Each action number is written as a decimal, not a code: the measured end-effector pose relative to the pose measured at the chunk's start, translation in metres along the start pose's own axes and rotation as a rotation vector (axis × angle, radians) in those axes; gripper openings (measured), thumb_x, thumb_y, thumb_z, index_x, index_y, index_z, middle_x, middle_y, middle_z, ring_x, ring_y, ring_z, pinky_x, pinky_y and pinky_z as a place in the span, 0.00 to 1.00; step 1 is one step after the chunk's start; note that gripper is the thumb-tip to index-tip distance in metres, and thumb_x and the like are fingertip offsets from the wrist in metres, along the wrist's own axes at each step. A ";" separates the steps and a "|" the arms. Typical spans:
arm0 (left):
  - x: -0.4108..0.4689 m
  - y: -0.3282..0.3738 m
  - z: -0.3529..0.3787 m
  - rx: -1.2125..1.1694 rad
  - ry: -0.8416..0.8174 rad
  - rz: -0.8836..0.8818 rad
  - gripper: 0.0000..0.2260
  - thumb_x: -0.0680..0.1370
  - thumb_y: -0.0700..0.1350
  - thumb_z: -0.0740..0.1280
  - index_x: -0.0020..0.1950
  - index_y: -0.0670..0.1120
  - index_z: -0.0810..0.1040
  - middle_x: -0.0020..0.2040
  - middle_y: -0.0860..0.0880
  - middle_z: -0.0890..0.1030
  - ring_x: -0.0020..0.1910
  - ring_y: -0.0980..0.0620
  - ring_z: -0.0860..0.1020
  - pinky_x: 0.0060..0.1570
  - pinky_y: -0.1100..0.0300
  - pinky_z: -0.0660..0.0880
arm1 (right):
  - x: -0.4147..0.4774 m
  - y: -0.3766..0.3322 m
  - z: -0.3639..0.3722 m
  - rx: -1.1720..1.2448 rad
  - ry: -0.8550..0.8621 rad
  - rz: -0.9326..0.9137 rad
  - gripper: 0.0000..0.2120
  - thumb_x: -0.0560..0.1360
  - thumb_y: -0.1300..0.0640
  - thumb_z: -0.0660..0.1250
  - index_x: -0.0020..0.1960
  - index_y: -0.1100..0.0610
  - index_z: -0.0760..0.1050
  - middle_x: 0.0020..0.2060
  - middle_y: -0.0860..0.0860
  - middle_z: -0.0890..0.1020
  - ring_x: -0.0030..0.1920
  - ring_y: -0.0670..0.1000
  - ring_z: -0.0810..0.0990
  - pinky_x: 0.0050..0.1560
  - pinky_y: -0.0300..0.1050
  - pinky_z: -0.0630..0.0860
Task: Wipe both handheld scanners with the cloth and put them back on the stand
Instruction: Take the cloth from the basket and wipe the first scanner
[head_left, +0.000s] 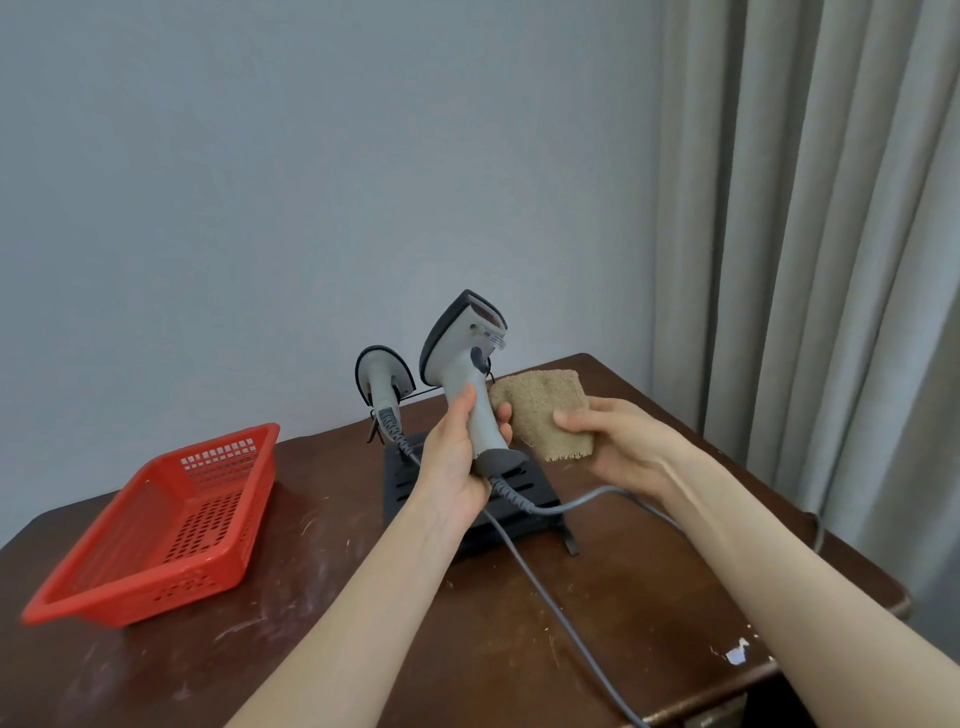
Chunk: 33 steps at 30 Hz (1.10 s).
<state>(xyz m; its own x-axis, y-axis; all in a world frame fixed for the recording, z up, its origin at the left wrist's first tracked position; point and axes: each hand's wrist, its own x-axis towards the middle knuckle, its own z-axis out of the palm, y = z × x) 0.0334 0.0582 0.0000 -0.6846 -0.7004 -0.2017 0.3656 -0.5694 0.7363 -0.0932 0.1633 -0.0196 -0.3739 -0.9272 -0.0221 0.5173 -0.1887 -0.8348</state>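
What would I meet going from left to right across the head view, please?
Red basket → far scanner → held scanner, gripped by the left hand → cloth, held by the right hand → curtain.

Both bare forearms reach forward from the lower edge and draw toward each other. The left hand is raised with its palm turned to the right. Its fingers curl round the handle of a scanner, thumb lying up the near side. Just beside it, the right hand pinches a cloth, thumb on the near face and fingers hidden behind.
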 end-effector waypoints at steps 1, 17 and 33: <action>0.000 0.000 0.000 -0.008 0.005 -0.004 0.10 0.78 0.47 0.67 0.53 0.41 0.76 0.31 0.45 0.82 0.28 0.54 0.79 0.24 0.65 0.75 | 0.002 0.001 0.000 0.000 0.040 0.013 0.20 0.66 0.66 0.68 0.58 0.67 0.75 0.52 0.60 0.83 0.50 0.56 0.83 0.47 0.47 0.80; -0.012 -0.016 -0.021 -0.067 -0.071 -0.148 0.10 0.79 0.45 0.62 0.55 0.42 0.78 0.36 0.49 0.79 0.24 0.56 0.73 0.23 0.66 0.74 | 0.004 -0.023 0.022 -0.589 0.640 -0.694 0.06 0.72 0.57 0.71 0.44 0.51 0.75 0.39 0.44 0.80 0.42 0.44 0.79 0.43 0.38 0.75; -0.008 -0.027 -0.018 0.056 -0.107 -0.236 0.22 0.80 0.58 0.57 0.47 0.41 0.79 0.32 0.47 0.76 0.26 0.53 0.74 0.28 0.61 0.75 | 0.012 -0.016 0.032 -0.952 0.577 -0.698 0.12 0.70 0.62 0.71 0.48 0.47 0.79 0.39 0.41 0.82 0.43 0.45 0.80 0.43 0.35 0.75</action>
<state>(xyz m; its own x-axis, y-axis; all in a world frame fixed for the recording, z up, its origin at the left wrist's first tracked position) 0.0406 0.0720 -0.0302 -0.8106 -0.4998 -0.3051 0.1543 -0.6850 0.7120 -0.0818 0.1445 0.0112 -0.7359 -0.4121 0.5372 -0.5711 -0.0482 -0.8194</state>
